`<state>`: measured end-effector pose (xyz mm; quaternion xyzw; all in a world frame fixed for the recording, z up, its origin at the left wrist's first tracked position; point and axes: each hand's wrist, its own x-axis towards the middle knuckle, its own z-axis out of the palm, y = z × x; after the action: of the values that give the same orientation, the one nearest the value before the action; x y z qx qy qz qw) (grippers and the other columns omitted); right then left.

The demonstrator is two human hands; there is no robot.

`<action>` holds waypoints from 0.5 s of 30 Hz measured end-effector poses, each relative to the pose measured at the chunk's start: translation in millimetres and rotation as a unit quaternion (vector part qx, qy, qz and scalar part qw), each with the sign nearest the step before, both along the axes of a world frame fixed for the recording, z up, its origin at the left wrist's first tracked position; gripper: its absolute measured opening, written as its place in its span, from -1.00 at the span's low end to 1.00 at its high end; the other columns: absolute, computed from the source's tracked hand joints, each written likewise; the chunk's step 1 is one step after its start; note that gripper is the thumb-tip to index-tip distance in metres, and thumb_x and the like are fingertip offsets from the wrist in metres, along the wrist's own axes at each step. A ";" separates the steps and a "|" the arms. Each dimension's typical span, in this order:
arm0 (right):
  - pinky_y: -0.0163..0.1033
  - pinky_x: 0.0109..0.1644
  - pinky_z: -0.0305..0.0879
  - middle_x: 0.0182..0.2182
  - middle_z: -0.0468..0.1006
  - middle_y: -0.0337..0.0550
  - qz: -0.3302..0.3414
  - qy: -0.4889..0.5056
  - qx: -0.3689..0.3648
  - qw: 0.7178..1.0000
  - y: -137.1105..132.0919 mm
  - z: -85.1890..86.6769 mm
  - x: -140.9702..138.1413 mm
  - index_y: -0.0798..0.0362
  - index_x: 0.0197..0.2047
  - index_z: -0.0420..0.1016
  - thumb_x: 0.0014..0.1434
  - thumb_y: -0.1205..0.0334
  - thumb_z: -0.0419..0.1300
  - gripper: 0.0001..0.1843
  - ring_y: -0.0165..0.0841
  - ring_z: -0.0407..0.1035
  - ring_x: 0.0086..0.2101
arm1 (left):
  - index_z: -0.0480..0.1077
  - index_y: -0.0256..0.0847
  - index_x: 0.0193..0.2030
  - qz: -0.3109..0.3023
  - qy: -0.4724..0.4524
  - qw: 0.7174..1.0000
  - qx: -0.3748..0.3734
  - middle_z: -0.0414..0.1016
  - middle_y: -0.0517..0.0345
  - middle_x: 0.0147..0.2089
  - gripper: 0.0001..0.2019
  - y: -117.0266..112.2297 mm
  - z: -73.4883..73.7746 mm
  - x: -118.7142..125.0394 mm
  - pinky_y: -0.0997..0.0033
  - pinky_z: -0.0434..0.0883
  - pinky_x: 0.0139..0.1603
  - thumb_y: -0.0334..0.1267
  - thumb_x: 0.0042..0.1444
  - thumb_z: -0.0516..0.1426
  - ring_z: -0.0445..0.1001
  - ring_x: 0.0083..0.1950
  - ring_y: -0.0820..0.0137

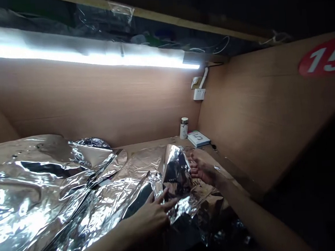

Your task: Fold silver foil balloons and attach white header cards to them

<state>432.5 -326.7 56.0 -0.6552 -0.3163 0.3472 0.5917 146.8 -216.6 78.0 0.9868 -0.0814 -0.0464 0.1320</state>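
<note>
Foil [45, 187], silvery and crinkled, spreads from the left edge across to the middle, beneath a lit tube light [88, 56] along the cardboard back wall [111, 99]. The person's left hand [156, 214] lies over this foil, fingers stretched out and parted, near the base of a raised, curved foil flap [176, 169]. Behind the flap stands a white bottle [183, 130] with a metallic lid. The right hand [203, 170] is just beside the flap's right edge, fingers apart and slightly bent; whether they touch it cannot be told. Farther right, a red "15" sticker [325, 59] marks the cardboard side wall [241, 116].
</note>
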 end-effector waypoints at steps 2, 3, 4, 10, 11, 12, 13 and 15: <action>-0.17 -0.27 0.50 -0.32 0.64 -0.10 -0.019 -0.023 -0.003 1.000 0.5 -2.7 -3.3 0.06 -0.07 0.51 0.15 -0.25 0.30 -0.46 -0.27 0.51 -0.39 | 0.65 0.02 -0.20 -0.010 0.030 0.999 -0.029 0.10 0.33 0.55 -0.83 -1.6 3.1 -10.7 -0.42 0.07 0.49 -0.35 0.09 0.38 -0.06 0.59 -0.10; -0.22 -0.32 0.47 -0.36 0.62 -0.14 -0.029 -0.032 -0.004 0.999 -0.1 -6.5 -4.1 0.07 -0.13 0.51 0.10 -0.17 0.36 -0.51 -0.30 0.48 -0.42 | 0.64 0.06 -0.14 -0.008 0.038 0.998 -0.055 0.12 0.35 0.55 -0.82 1.7 7.3 -16.1 -0.35 0.13 0.48 -0.27 0.11 0.38 -0.01 0.58 -0.05; -0.26 -0.35 0.42 -0.40 0.60 -0.17 -0.041 -0.043 -0.006 0.998 -1.5 -11.7 -4.3 0.07 -0.20 0.51 0.06 -0.11 0.38 -0.57 -0.32 0.45 -0.44 | 0.62 0.10 -0.06 0.012 0.039 0.996 -0.082 0.14 0.36 0.54 -0.82 7.3 11.7 -20.9 -0.26 0.20 0.47 -0.17 0.18 0.34 0.06 0.57 0.02; -0.30 -0.45 0.22 -0.64 0.40 -0.31 -0.118 -0.145 -0.051 0.981 -27.1 -40.6 6.3 0.03 -0.50 0.37 0.18 0.10 0.24 -0.71 -0.37 0.32 -0.56 | 0.10 0.09 0.53 0.284 0.009 0.958 0.051 -0.09 0.14 0.61 -0.32 58.7 -21.5 -38.1 -0.41 -0.10 0.51 0.20 0.35 0.05 -0.18 0.61 -0.11; -0.30 -0.43 0.22 -0.66 0.37 -0.32 -0.130 -0.165 -0.059 0.976 -33.0 -40.4 10.3 0.03 -0.53 0.35 0.19 0.13 0.25 -0.69 -0.37 0.32 -0.55 | 0.05 0.06 0.55 0.299 0.030 0.951 0.078 -0.15 0.11 0.61 -0.26 66.0 -36.4 -41.2 -0.47 -0.18 0.50 0.26 0.32 0.04 -0.26 0.61 -0.17; -0.30 -0.40 0.25 -0.65 0.37 -0.31 -0.140 -0.183 -0.064 0.971 -38.7 -37.9 14.7 0.04 -0.54 0.35 0.20 0.17 0.27 -0.68 -0.36 0.34 -0.52 | 0.01 0.04 0.56 0.309 0.046 0.945 0.092 -0.19 0.09 0.61 -0.22 72.1 -51.1 -44.6 -0.49 -0.22 0.49 0.31 0.31 0.01 -0.29 0.60 -0.20; -0.29 -0.35 0.29 -0.62 0.40 -0.31 -0.148 -0.197 -0.066 0.967 -43.9 -33.4 19.1 0.06 -0.51 0.39 0.22 0.19 0.29 -0.70 -0.36 0.37 -0.48 | -0.03 0.03 0.56 0.317 0.054 0.942 0.097 -0.22 0.09 0.61 -0.21 77.1 -64.1 -48.2 -0.49 -0.22 0.49 0.34 0.31 -0.04 -0.30 0.60 -0.20; -0.23 -0.20 0.42 -0.40 0.54 -0.23 -0.146 -0.217 -0.052 0.964 -51.9 -20.3 26.3 0.12 -0.29 0.52 0.30 0.15 0.31 -0.79 -0.33 0.46 -0.34 | -0.09 0.04 0.56 0.322 0.045 0.941 0.098 -0.26 0.11 0.61 -0.20 82.9 -82.2 -55.0 -0.45 -0.22 0.50 0.37 0.32 -0.12 -0.29 0.61 -0.17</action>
<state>458.8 -378.6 35.7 -0.7839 -0.3191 0.1229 0.5182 91.8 -133.6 -4.1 0.9653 0.2515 -0.0537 0.0459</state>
